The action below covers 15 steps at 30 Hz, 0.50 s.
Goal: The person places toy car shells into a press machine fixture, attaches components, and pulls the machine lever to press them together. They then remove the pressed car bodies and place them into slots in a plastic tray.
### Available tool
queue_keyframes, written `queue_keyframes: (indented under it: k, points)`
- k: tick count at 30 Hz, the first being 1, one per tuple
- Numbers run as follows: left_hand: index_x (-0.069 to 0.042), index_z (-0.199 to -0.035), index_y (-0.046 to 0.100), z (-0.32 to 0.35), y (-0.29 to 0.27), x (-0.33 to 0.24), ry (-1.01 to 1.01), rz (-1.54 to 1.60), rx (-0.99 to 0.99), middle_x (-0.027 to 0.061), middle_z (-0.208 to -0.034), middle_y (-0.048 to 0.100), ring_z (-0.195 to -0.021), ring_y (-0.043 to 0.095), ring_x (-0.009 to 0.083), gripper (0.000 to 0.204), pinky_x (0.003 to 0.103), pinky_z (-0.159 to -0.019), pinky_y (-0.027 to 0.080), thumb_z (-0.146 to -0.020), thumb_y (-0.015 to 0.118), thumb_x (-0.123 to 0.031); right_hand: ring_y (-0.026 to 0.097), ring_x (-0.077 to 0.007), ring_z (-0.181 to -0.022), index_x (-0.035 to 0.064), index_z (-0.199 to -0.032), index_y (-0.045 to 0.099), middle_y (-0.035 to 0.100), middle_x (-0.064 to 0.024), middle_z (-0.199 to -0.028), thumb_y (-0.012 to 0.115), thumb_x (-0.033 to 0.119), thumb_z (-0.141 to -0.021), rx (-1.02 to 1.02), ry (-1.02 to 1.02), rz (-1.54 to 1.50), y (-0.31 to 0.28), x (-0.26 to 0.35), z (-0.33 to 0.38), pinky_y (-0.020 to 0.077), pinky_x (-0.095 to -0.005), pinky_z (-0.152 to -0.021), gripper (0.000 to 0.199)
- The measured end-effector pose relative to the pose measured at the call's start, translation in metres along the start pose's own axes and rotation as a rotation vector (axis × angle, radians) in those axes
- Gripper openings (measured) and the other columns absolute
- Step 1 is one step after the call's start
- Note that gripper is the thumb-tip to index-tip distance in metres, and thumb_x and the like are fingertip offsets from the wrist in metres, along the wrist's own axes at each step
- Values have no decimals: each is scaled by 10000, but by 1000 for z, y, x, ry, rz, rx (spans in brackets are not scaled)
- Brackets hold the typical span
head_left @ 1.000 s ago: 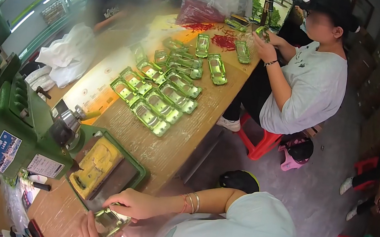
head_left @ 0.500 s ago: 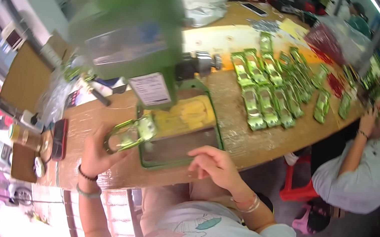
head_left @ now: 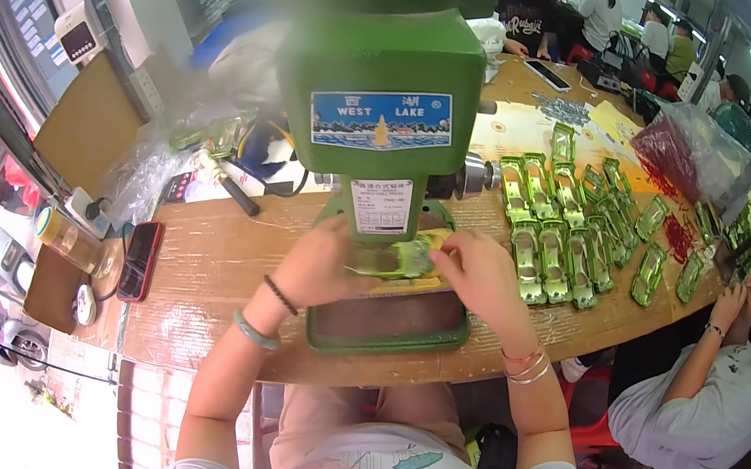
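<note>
A shiny green toy car body shell lies flat under the head of a green bench machine, over the yellow pad on its base. My left hand grips the shell's left end, its fingers partly hidden behind the machine's head. At the right end, my right hand is closed, thumb and fingers pinching the shell's edge. The middle of the shell is partly covered by the labelled front of the machine.
Several green car shells stand in rows on the table at right. Beyond them lie red small parts and a plastic bag. A phone and a jar are at left. A co-worker sits at the right.
My left hand has carried the shell rightward from beside the machine to under its head. My right hand has risen from the base's front edge to the shell's right end. The view has shifted.
</note>
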<state>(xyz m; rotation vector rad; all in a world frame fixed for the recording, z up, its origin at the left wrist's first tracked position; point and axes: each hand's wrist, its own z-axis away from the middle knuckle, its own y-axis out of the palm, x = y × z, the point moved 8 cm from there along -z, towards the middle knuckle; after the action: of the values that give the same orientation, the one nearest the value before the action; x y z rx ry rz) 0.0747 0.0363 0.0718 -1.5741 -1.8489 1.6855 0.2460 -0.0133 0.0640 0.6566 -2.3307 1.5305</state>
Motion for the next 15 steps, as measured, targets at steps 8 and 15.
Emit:
queue_keyframes:
  k: [8,15]
  points:
    - [29,-1297,384,13,9,29,0,152,-16,256,-1280,417,-1174,417,407,853,422,-992,376,-649,780,-362,600,-355,-677,1,-760,547,584,-155,-729,605,188,-808,53,-5,214,7,0,-13,485,-440,-588,201]
    - [36,-1343,317,24,18,35,17,108,-16,251,-1296,401,-1238,357,399,951,424,-1038,327,-622,794,-360,571,-278,-578,-13,-812,566,564,-132,-640,619,166,-801,126,47,36,6,-8,-24,462,-384,-550,187]
